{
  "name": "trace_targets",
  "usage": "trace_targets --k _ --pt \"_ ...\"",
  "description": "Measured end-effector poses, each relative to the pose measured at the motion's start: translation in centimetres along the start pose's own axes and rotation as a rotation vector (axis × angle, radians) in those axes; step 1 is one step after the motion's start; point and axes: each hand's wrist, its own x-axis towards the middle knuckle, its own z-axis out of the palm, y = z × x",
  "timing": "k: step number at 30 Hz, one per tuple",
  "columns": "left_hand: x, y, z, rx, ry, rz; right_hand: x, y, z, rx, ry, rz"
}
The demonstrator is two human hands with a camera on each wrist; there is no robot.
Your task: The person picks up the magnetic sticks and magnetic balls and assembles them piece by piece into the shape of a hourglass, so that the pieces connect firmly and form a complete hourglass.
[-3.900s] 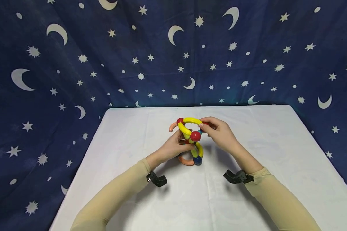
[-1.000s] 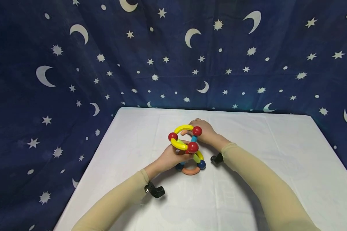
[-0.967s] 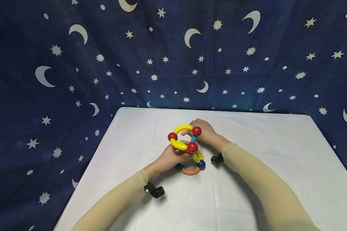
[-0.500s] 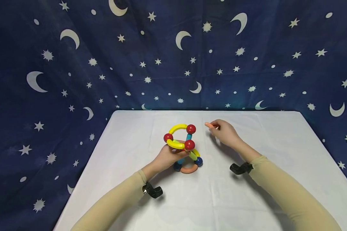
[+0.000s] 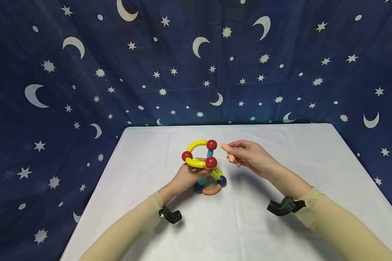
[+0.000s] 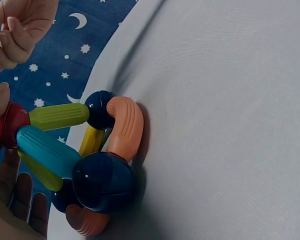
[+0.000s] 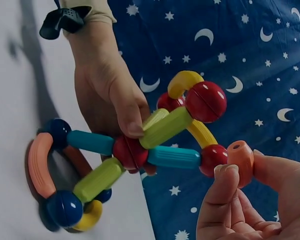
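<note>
My left hand [image 5: 187,177] grips a magnetic stick-and-ball structure at its middle red ball [image 7: 130,151]. Straight green rods [image 7: 166,128] and blue rods [image 7: 174,156] run from that ball to both ends. On top, red balls [image 5: 211,162] join yellow curved rods [image 5: 196,162]. The lower ring has dark blue balls [image 6: 104,182] with orange and yellow curved rods, and appears to stand on the table. Right of the structure, my right hand [image 5: 253,157] pinches a loose orange curved rod [image 5: 231,158] between thumb and fingers. In the head view a gap separates this rod from the upper red balls.
A white cloth covers the table [image 5: 248,224]. Behind it hangs a dark blue curtain [image 5: 179,47] with moons and stars. Black straps with camera mounts [image 5: 285,206] sit on both wrists.
The orange curved rod, earlier joined to an upper red ball, came off in my right hand and moved right, then turned and came nearer. My left hand keeps its grip on the structure, which has turned.
</note>
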Motion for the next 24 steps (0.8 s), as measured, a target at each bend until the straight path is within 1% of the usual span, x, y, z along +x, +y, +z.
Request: trace_targets --k 2,7,12,17,20,24 --pt "0.0 0.0 0.0 -0.002 -0.001 0.0 0.1 0.1 0.4 0.01 -0.009 0.001" --pt "0.1 0.0 -0.1 0.013 -0.004 0.014 0.4 0.4 0.7 0.04 -0.003 -0.004" --pt "0.1 -0.1 0.0 0.026 0.001 0.005 0.7 0.6 1.0 0.065 0.009 -0.006" --pt "0.1 -0.1 0.0 0.038 0.011 0.003 0.7 0.6 1.2 0.067 0.01 -0.016" --pt "0.1 -0.1 0.0 0.034 0.01 0.015 0.6 0.6 1.3 0.083 0.008 -0.005" --pt "0.1 0.0 0.1 0.023 0.009 0.028 0.5 0.6 1.6 0.135 -0.01 0.036"
